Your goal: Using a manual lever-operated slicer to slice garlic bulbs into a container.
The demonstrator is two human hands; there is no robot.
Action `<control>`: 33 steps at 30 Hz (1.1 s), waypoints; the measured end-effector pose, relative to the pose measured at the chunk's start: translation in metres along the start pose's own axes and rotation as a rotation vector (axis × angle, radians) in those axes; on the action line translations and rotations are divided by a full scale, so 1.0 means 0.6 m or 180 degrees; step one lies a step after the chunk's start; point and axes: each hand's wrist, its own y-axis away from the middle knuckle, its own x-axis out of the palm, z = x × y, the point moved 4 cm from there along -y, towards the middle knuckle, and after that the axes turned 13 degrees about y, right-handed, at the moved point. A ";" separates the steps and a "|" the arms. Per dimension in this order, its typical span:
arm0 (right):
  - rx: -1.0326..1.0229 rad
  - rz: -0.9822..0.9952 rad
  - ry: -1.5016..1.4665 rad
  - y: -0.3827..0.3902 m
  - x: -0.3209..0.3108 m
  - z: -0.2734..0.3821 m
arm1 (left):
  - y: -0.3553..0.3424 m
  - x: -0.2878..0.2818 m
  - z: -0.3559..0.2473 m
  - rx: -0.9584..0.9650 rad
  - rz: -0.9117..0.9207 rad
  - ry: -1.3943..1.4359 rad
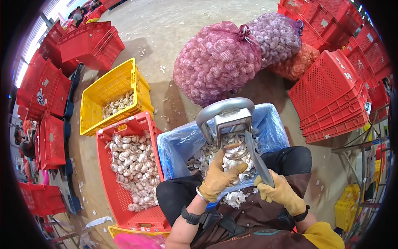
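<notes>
The tan-gloved right hand (pixel 282 192) is clamped around a long grey metal lever (pixel 258 162), and left of that grip, near white garlic bulbs (pixel 247 161), the tan-gloved left hand (pixel 221 176) has an indeterminable hold.

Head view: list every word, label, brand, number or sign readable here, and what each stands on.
Bold marking on a red plastic crate at far left: characters show, but are not transcribed here.
Small white label on the stacked red plastic crates at right: too small to read.
Teal print on the brown fabric apron: too distorted to read.
</notes>
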 end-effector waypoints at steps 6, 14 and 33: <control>-0.0116 -0.0096 0.0172 -0.006 0.001 -0.007 | 0.003 0.005 -0.002 -0.0269 -0.0117 0.0194; 0.0125 0.0068 0.0229 0.004 -0.006 -0.001 | 0.007 -0.001 -0.004 -0.0866 -0.0196 0.0357; 0.0175 0.0184 0.0207 -0.012 -0.007 -0.011 | 0.012 0.016 -0.013 -0.0536 -0.0322 0.0602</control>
